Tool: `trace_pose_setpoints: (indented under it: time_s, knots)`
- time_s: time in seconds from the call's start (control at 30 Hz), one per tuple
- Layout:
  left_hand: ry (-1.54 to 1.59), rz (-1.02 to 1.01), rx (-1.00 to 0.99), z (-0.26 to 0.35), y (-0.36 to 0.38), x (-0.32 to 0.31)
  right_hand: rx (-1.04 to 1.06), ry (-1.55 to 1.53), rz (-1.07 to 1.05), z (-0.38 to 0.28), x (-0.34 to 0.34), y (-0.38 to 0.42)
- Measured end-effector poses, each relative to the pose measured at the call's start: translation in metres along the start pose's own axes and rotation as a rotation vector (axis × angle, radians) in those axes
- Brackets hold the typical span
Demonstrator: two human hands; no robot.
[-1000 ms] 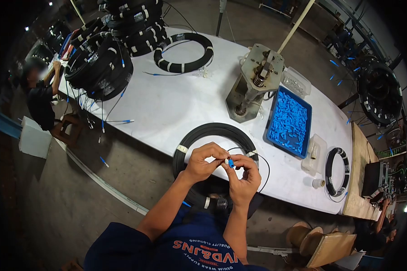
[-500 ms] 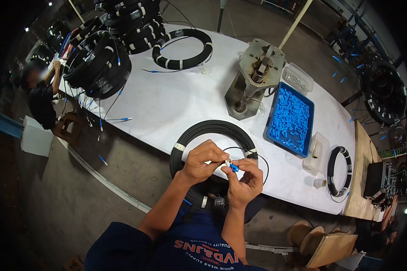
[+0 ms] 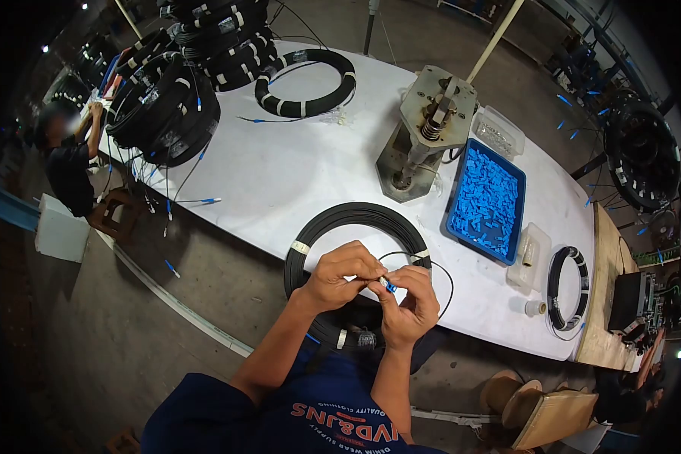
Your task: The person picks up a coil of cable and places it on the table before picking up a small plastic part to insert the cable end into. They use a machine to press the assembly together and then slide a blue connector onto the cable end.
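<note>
Above the front of a black cable coil (image 3: 356, 216), my two hands meet fingertip to fingertip. My left hand (image 3: 339, 276) is closed in a pinch on a small white connector piece (image 3: 384, 280), mostly covered by the fingers. Against it, my right hand (image 3: 408, 299) pinches a small blue connector housing (image 3: 390, 287) between thumb and fingers. A thin black cable loops out from the coil to the right of my right hand. Whether the white and blue parts are joined cannot be seen.
A blue tray (image 3: 451, 216) full of blue connector housings stands right of a metal press (image 3: 424, 129). Clear plastic boxes and a smaller coil (image 3: 556, 287) lie farther right. Coils (image 3: 166, 113) are stacked at the left, near another person (image 3: 72, 170).
My fingertips have closed more tightly over the white and blue connector parts, so less of them shows. The cable loop at the right has shifted slightly outward.
</note>
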State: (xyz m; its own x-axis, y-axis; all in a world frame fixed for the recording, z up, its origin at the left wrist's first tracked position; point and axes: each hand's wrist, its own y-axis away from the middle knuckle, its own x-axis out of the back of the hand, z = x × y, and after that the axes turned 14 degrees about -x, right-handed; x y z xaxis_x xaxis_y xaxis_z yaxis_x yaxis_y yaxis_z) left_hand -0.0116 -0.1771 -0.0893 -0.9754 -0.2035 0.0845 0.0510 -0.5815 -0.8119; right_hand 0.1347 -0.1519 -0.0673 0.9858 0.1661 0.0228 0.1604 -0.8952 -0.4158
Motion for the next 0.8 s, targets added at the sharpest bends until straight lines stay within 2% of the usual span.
trace_pose_setpoints:
  time_s: [0.2,0.27,0.37,0.6,0.8]
  knots:
    - [0.071,-0.031,0.093,0.003,-0.001,0.0,-0.075,-0.065,0.006,0.003,-0.002,0.003]
    - [0.084,-0.046,0.165,0.008,-0.006,0.001,-0.182,-0.138,0.014,0.004,-0.002,0.003]
    - [0.07,-0.065,0.259,0.01,-0.01,0.002,-0.195,-0.168,0.018,0.004,-0.003,0.002]
    - [0.056,-0.01,0.225,-0.005,0.003,-0.001,-0.122,-0.095,-0.029,0.01,-0.001,-0.002]
    - [0.051,-0.012,0.16,-0.009,0.003,-0.001,-0.2,0.004,0.0,0.009,-0.001,-0.001]
